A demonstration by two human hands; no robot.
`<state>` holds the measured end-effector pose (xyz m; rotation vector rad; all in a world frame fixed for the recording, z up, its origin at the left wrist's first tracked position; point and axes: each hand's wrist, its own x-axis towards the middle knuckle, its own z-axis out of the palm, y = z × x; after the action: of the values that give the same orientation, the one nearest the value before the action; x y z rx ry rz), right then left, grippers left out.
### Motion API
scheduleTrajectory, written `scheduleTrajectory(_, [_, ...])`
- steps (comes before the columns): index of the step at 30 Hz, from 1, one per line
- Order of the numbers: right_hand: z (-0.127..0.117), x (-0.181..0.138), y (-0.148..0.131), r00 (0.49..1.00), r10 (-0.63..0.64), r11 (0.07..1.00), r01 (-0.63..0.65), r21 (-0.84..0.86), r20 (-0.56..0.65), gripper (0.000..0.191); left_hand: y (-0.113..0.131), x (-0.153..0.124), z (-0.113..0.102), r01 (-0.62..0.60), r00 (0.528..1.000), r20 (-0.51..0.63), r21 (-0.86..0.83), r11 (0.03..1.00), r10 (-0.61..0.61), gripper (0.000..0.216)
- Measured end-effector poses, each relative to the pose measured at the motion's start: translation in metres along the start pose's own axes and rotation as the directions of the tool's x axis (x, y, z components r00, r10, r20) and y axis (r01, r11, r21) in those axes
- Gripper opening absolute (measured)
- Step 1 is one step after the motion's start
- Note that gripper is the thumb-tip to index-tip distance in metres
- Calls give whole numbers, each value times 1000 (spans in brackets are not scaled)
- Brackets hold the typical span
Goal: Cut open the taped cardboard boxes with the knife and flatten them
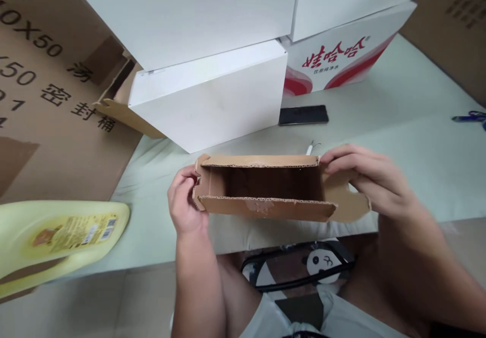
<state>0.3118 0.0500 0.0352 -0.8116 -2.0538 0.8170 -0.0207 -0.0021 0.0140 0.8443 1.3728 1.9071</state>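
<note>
A small brown cardboard box (261, 207) is held up near the table's front edge, its open top toward me. Its inside is dark, and nothing can be made out in it. My left hand (186, 199) grips the notched flap at the left end. At the other end, my right hand (372, 176) pinches the top back corner between thumb and fingers, beside a flap folded outward. A piece of clear tape shows on the front panel. Just behind the box lies a small white tool (310, 149) with a thin tip, partly hidden.
White cartons (212, 105) stand stacked at the back, with a black phone (304, 115) before them. Large brown cartons (45, 95) rise on the left and back right. A yellow bottle (76, 231) lies at the left edge; a blue pen (469, 117) is far right.
</note>
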Motion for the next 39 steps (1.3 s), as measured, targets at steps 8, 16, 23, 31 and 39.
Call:
scheduleTrajectory(8, [-11,-13,-8,998,-65,995,67,-76,19,33,-3,-2,-7,225,898,401,-62,972,-182,49])
scheduleTrajectory(16, [-1,-19,-10,997,36,979,-23,-201,63,38,-5,-3,-4,203,946,289,-168,965,-149,35])
scheduleTrajectory(23, [-6,-25,-2,978,176,966,-149,-209,115,64,-12,-3,-2,162,943,306,-86,983,-129,48])
scheduleTrajectory(31, [-11,-23,-2,950,130,978,-75,-196,285,73,-15,-6,5,71,933,352,39,997,-80,73])
scheduleTrajectory(39, [-8,-21,-5,954,122,984,-80,-159,275,62,1,-11,14,38,992,116,51,998,-44,39])
